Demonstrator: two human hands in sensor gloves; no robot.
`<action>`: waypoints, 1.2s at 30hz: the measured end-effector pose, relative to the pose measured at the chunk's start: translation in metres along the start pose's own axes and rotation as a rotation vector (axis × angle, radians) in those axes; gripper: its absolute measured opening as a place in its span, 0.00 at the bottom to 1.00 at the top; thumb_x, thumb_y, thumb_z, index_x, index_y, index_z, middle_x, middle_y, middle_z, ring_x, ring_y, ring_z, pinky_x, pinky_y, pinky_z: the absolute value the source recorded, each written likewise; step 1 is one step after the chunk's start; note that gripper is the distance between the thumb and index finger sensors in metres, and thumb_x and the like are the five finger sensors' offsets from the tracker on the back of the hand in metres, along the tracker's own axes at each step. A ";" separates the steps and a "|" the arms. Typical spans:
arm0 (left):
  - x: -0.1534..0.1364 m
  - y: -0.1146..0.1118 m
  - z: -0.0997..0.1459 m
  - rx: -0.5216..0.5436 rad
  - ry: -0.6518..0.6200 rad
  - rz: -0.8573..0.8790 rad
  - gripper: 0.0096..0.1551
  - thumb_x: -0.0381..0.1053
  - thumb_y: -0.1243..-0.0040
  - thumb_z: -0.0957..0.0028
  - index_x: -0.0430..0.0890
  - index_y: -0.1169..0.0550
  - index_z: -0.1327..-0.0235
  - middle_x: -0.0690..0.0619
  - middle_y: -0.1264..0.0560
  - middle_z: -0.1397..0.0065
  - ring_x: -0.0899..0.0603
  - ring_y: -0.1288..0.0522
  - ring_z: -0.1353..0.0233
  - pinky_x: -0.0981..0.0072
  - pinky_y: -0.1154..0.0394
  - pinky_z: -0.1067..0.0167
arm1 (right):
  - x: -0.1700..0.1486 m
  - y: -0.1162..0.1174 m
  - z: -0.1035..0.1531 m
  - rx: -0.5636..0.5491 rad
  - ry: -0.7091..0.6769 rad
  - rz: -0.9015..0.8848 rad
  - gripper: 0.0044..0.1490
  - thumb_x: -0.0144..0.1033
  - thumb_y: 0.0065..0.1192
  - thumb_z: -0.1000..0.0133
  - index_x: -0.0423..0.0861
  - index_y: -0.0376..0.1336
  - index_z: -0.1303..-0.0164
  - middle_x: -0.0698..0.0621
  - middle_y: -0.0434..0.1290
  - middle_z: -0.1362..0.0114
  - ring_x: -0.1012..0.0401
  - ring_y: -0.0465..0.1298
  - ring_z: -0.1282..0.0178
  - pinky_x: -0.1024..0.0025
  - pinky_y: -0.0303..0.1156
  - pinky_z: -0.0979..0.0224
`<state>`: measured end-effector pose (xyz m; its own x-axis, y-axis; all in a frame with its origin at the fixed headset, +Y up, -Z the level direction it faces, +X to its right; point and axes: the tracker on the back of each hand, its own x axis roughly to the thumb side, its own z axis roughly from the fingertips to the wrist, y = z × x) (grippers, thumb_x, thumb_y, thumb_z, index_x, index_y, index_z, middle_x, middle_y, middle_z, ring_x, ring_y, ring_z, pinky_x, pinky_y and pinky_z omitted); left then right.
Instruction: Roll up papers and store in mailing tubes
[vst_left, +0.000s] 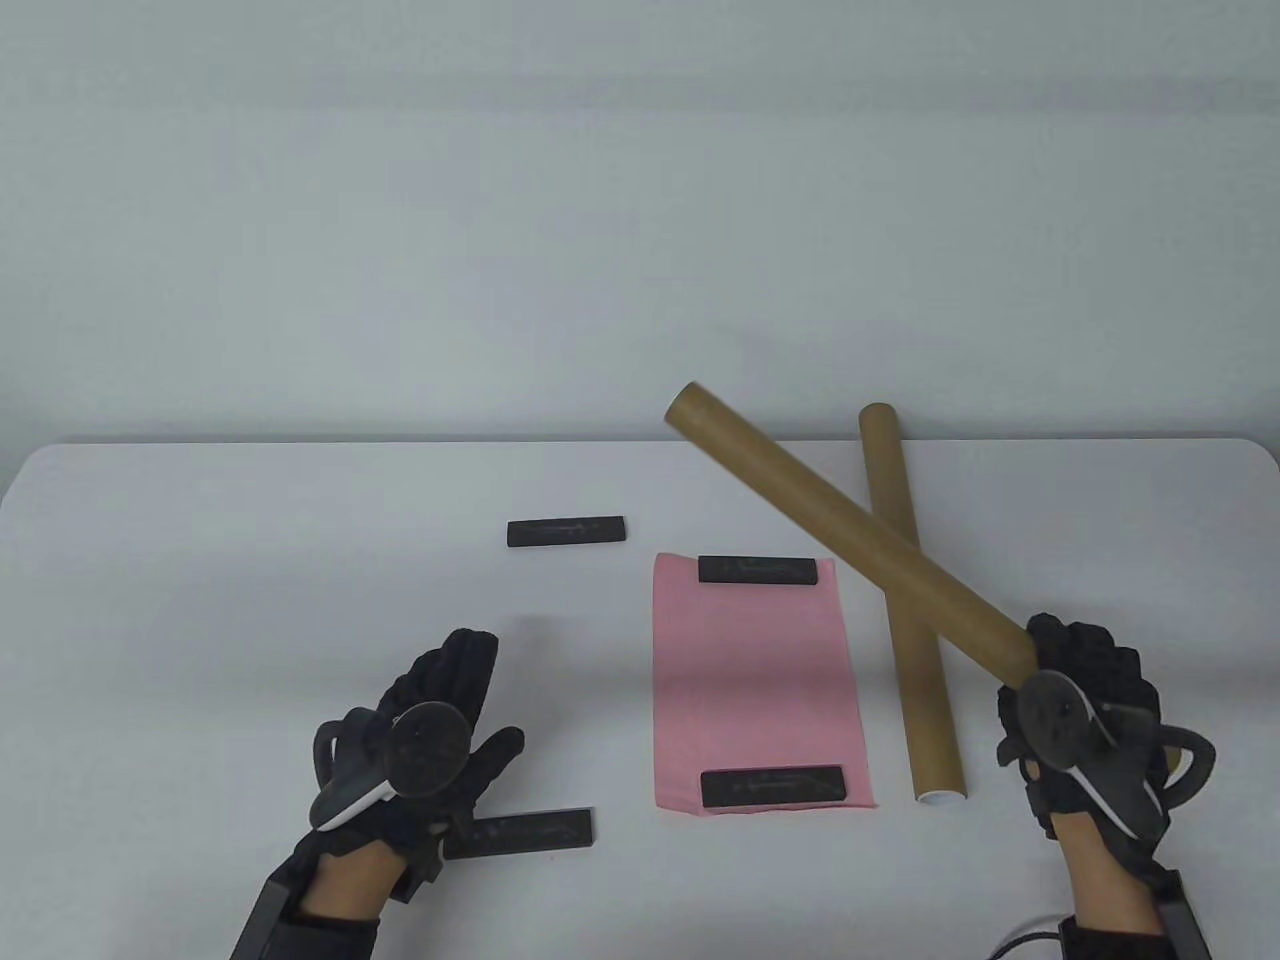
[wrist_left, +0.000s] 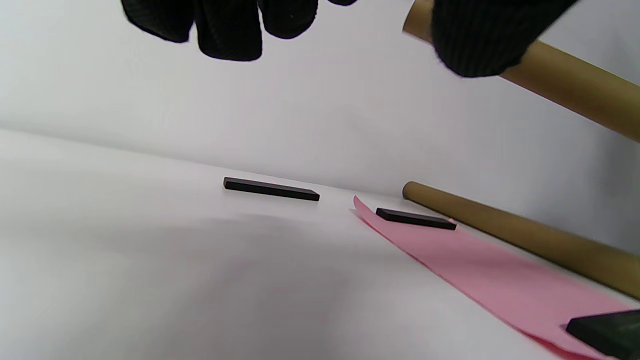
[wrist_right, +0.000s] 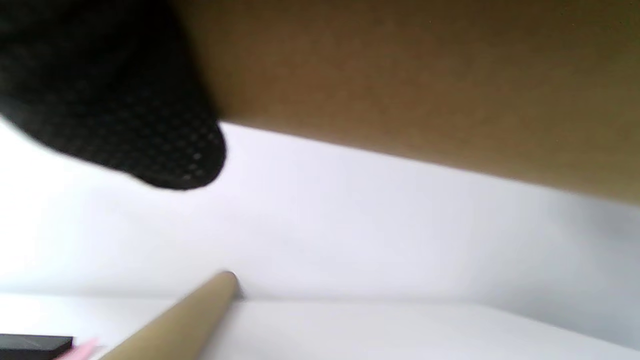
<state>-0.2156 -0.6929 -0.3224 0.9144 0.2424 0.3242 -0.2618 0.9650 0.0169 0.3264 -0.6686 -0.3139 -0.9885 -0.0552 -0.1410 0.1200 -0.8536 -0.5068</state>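
My right hand (vst_left: 1075, 690) grips the near end of a brown mailing tube (vst_left: 850, 525) and holds it in the air, slanting up and to the left; it fills the top of the right wrist view (wrist_right: 425, 90). A second tube (vst_left: 908, 600) lies on the table (vst_left: 250, 600) beneath it and shows in the left wrist view (wrist_left: 525, 235). A pink paper (vst_left: 755, 680) lies flat between my hands, held down by a black bar (vst_left: 757, 570) at its far edge and another (vst_left: 772, 786) at its near edge. My left hand (vst_left: 440, 710) is open and empty above the table, left of the paper.
A loose black bar (vst_left: 566, 531) lies on the table left of the paper's far edge. Another black bar (vst_left: 530, 832) lies partly under my left hand. The table's far edge meets a pale wall.
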 end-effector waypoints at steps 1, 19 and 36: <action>-0.001 0.001 0.000 0.007 -0.001 0.033 0.55 0.69 0.44 0.55 0.49 0.49 0.20 0.43 0.43 0.16 0.31 0.35 0.19 0.39 0.35 0.28 | -0.004 0.005 0.000 0.025 -0.085 -0.093 0.44 0.51 0.87 0.56 0.56 0.65 0.30 0.53 0.73 0.30 0.49 0.79 0.34 0.41 0.77 0.30; 0.021 0.035 0.012 0.260 -0.284 0.645 0.33 0.65 0.42 0.52 0.55 0.25 0.33 0.53 0.19 0.34 0.42 0.18 0.32 0.46 0.28 0.31 | -0.009 0.002 0.008 0.028 -0.308 -0.249 0.44 0.44 0.87 0.56 0.60 0.63 0.32 0.56 0.69 0.27 0.47 0.71 0.26 0.32 0.65 0.23; 0.051 0.059 0.035 0.474 -0.515 0.237 0.27 0.57 0.47 0.53 0.45 0.17 0.49 0.50 0.13 0.55 0.45 0.13 0.53 0.43 0.25 0.37 | 0.011 0.003 0.004 0.309 -0.437 -0.296 0.43 0.39 0.88 0.59 0.57 0.66 0.34 0.54 0.73 0.30 0.46 0.76 0.31 0.32 0.67 0.26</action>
<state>-0.1953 -0.6272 -0.2720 0.5861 0.2487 0.7711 -0.6464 0.7173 0.2600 0.3151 -0.6742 -0.3139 -0.9301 0.0562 0.3630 -0.1336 -0.9723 -0.1918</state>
